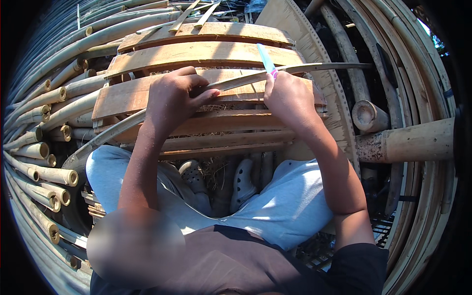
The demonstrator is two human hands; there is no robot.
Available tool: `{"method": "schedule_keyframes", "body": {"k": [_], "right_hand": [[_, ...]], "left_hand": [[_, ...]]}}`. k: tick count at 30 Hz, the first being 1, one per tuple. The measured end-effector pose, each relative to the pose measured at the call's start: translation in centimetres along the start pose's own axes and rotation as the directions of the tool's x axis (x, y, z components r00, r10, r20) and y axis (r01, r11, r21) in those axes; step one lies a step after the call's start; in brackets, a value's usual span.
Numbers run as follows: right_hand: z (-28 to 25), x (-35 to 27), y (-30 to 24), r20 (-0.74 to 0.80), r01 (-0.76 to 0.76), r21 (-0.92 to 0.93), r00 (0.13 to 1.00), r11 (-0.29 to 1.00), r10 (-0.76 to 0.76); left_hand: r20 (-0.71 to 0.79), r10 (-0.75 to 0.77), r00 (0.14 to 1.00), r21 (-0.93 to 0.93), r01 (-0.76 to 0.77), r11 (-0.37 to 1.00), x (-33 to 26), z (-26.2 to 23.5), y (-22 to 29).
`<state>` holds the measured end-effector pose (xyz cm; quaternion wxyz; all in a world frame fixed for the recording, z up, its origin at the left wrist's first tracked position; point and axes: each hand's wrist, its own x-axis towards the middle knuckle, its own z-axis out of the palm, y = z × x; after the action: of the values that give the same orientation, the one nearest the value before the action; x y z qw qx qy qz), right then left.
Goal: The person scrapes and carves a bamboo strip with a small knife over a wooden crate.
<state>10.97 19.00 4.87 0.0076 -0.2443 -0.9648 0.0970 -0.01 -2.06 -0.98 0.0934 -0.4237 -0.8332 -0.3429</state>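
Observation:
A long, slightly curved bamboo strip (241, 81) crosses in front of me, from under my left forearm out to the far right. My left hand (174, 93) is closed around it, thumb pointing to the right. In my right hand (291, 96) is a knife with a light blue blade (266, 58) and a pink-purple part by the grip. The blade points up and away, tilted a little left, where the strip passes. My right fist is against or just below the strip; exact contact is hidden. Beneath both hands lies a slatted wooden bench top (196, 54).
Stacked bamboo poles (54, 118) fill the left side, cut ends toward me. Long bamboo lengths (418, 73) curve along the right, near a thick pole (408, 141). Thin split strips (184, 17) lie on the bench's far edge. A plywood-like board (334, 98) stands right of the slats.

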Motion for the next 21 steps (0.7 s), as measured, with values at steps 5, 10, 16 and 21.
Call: {"method": "schedule_keyframes", "body": {"k": [5, 10, 16, 21], "right_hand": [[1.3, -2.7, -1.9, 0.034, 0.099, -0.004, 0.995, 0.995, -0.099], [-0.2, -0.3, 0.5, -0.058, -0.037, -0.068, 0.998, 0.997, 0.033], [-1.0, -0.1, 0.8, 0.058, 0.009, 0.067, 0.998, 0.998, -0.013], [0.4, -0.7, 2.1, -0.040, 0.046, 0.199, 0.998, 0.979, -0.038]], "left_hand": [[0.021, 0.007, 1.000, -0.020, -0.007, 1.000, 0.2, -0.2, 0.5], [-0.050, -0.026, 0.998, -0.007, 0.026, 1.000, -0.2, 0.1, 0.3], [0.002, -0.018, 1.000, -0.049, 0.018, 0.999, -0.3, -0.7, -0.4], [0.000, -0.050, 0.999, -0.035, 0.050, 0.998, 0.0, -0.4, 0.0]]}}
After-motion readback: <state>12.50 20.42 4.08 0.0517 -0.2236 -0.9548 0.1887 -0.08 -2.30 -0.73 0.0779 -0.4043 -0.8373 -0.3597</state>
